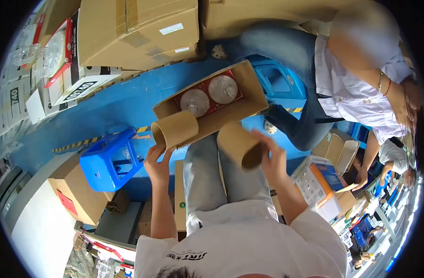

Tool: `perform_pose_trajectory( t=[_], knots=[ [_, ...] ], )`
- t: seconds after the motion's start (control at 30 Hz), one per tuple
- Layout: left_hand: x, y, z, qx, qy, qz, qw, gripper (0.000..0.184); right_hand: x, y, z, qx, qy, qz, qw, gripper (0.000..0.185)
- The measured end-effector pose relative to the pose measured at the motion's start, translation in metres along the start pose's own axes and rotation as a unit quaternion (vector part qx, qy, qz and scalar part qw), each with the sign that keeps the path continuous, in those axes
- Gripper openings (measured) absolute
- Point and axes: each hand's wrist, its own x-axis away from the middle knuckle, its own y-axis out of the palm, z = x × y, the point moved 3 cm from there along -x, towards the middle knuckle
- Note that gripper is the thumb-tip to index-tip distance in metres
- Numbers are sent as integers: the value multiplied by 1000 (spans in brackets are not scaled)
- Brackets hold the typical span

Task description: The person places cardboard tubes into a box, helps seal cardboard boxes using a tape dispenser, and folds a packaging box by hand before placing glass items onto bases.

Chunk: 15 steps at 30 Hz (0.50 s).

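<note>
Blue floor (142, 109) spreads beneath everything; a big closed carton (138, 30), taped and bearing white labels, stands beyond and to the left; another person (351, 102) in a pale shirt sits to the right. Just beyond the wearer's knees is the open cardboard box (254, 88), long, plain brown and set at a slant, its inside showing red packaging (215, 107) at the far side; a blue stool (97, 164) stands to the left of it, well apart. Two cardboard tubes, both short, wide, plain brown and hollow, are at the box's near side: the left tube (180, 128) tilts over the near edge, its open end facing the wearer's left; the right tube (234, 141), slightly blurred, slants above the thighs, its dark opening facing the wearer. Two round, clear glass pieces (195, 103) (222, 89) sit side by side against the red packaging; the left hand (157, 162) grips the left tube's lower rim between its fingers; the right hand (272, 155) has its fingers closed on the right tube's side near the opening.
</note>
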Motion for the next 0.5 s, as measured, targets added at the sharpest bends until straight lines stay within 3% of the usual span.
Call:
perform_pose_trajectory(
  t=[0.07, 0.17, 0.2, 0.23, 0.4, 0.5],
  knots=[
    [-10, 27, -44, -1, 37, 43, 998, 18, -42, 17, 38, 42, -3, 123, 992, 39],
    [-26, 79, -99, -52, 40, 64, 996, 19, -97, 61, 127, 77, 114, 145, 980, 32],
    [-31, 98, -127, -11, -28, 59, 998, 20, -109, 74, 157, 78, 131, 155, 976, 31],
    [-32, 112, -146, 27, -98, 52, 993, 21, -119, 87, 185, 78, 132, 152, 976, 31],
    [-42, 143, -174, 7, -90, 94, 991, 24, -147, 138, 274, 102, 156, 157, 970, 30],
    [-49, 160, -184, -38, -147, 91, 984, 27, -154, 145, 310, 90, 149, 160, 972, 29]
  ],
)
